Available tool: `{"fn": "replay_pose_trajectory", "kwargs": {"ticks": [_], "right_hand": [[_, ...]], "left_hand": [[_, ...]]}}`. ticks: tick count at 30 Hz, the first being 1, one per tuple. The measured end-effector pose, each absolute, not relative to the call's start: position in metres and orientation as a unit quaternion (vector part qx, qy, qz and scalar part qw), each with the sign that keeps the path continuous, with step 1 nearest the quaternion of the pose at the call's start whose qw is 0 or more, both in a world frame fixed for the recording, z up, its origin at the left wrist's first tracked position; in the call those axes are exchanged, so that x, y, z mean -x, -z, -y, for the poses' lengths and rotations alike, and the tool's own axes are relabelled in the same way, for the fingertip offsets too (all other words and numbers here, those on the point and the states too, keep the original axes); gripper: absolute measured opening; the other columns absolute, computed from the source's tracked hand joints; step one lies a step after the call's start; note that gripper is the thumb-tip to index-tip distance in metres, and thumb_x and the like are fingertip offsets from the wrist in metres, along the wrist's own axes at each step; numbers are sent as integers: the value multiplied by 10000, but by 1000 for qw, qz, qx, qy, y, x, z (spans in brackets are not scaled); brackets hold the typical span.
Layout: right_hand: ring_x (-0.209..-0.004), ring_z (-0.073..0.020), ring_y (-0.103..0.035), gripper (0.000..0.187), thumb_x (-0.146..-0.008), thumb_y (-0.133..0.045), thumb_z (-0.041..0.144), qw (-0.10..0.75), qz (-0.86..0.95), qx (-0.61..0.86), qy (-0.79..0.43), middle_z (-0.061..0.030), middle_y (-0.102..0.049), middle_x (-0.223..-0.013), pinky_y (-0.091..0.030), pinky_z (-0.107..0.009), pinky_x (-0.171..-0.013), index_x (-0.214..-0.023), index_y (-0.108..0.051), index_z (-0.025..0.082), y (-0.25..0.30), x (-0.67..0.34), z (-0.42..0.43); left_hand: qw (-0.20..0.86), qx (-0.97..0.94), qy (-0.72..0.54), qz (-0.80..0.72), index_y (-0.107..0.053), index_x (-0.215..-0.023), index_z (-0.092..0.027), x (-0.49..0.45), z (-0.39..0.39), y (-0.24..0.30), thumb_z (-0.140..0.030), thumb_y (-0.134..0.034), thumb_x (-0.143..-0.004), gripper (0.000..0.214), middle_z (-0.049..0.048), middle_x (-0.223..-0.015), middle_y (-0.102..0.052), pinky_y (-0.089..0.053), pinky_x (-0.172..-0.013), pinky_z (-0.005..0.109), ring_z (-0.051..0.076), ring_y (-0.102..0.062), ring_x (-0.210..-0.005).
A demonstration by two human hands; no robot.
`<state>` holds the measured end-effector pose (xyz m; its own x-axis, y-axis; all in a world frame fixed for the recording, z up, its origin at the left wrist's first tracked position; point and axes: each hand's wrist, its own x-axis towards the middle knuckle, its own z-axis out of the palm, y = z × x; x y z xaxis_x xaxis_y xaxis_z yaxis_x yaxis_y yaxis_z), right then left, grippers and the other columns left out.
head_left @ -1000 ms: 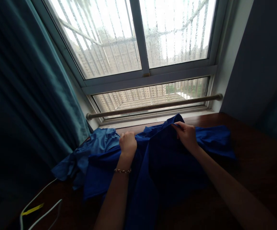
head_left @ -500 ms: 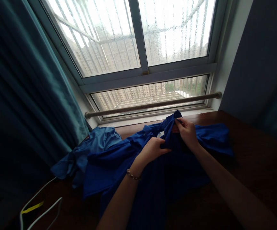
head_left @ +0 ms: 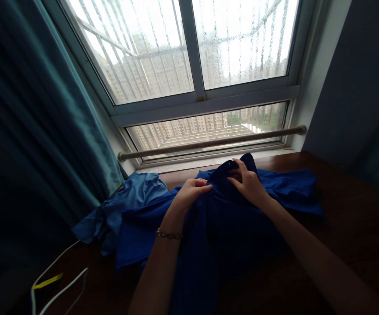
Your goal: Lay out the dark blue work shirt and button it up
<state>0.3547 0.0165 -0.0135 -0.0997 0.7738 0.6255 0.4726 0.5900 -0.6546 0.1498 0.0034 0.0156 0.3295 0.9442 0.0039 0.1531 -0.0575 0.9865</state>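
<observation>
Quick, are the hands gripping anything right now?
Left hand: closed, pinching the edge of the dark blue cloth.
Right hand: partly open, touching the same cloth near its top.

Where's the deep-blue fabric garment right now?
In the head view's lower middle, the deep-blue fabric garment lies on the brown wooden surface, at the left hand and right hand, right of the shiny lighter-blue cloth.

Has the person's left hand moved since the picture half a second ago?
Yes, to the left: measured against the window's middle post, the left hand now sits farther left.
</observation>
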Motion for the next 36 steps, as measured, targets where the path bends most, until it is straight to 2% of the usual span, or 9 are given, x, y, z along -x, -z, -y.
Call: {"fn": "replay_pose_trajectory", "kwargs": {"ticks": [2,4,6,9,16,21,24,30,36], "right_hand": [[-627,-156,-589,553,-770,-559,245,487,760,419,-99,-27,-626,-811,-480,-288,-625,-1273,-330,217,12,-351,-9],[-615,-137,-562,410,-805,-518,257,473,793,381,-43,-18,-603,-766,-458,-262,-608,-1200,-418,207,9,-347,0],[-670,-131,-554,270,-832,-480,261,451,831,326,7,-24,-589,-774,-444,-247,-631,-1095,-506,203,6,-343,8],[-771,-137,-540,211,-845,-454,236,405,871,269,63,-40,-584,-847,-434,-246,-684,-1027,-556,205,2,-338,16],[-760,-124,-498,160,-843,-465,234,408,859,290,106,-29,-569,-833,-407,-230,-652,-849,-622,206,3,-335,18],[-754,-122,-495,174,-844,-471,245,420,856,291,78,-30,-562,-790,-401,-231,-659,-772,-618,186,2,-334,19],[-757,-126,-504,179,-834,-487,252,412,856,308,46,-30,-555,-771,-398,-233,-663,-729,-611,177,2,-333,18],[-671,-103,-524,107,-783,-560,265,382,830,406,-24,2,-547,-755,-381,-213,-598,-722,-608,193,7,-329,16],[-663,-115,-533,111,-765,-570,305,407,792,454,-16,3,-535,-769,-393,-220,-592,-743,-575,196,10,-327,14]], "left_hand": [[590,-579,-369,-425,-650,-708,-97,-149,-2,-17,-328,-694,-621,251,48,-684,-610,-423,-611,221,113,-555,-620],[632,-546,-364,-412,-642,-716,-93,-150,0,-18,-317,-708,-617,253,41,-673,-604,-422,-603,207,94,-550,-600],[657,-527,-360,-401,-639,-727,-92,-151,2,-19,-306,-713,-618,251,34,-675,-603,-423,-610,201,86,-554,-602],[670,-521,-355,-394,-636,-724,-89,-154,3,-19,-305,-722,-607,261,29,-655,-599,-422,-608,206,91,-556,-596],[617,-561,-374,-406,-632,-673,-89,-154,3,-17,-300,-713,-608,235,17,-617,-567,-383,-582,209,89,-521,-577],[556,-608,-394,-408,-626,-599,-94,-155,4,-18,-265,-696,-611,186,2,-590,-522,-318,-520,203,74,-454,-551],[488,-648,-428,-398,-632,-551,-98,-159,4,-19,-214,-697,-585,138,17,-617,-533,-337,-561,217,105,-471,-626],[390,-699,-425,-423,-645,-531,-112,-165,3,-18,-189,-673,-592,102,36,-655,-557,-374,-615,236,142,-496,-698],[400,-695,-435,-409,-660,-582,-110,-167,7,-17,-264,-664,-636,164,47,-673,-573,-395,-663,238,158,-513,-749]]}}
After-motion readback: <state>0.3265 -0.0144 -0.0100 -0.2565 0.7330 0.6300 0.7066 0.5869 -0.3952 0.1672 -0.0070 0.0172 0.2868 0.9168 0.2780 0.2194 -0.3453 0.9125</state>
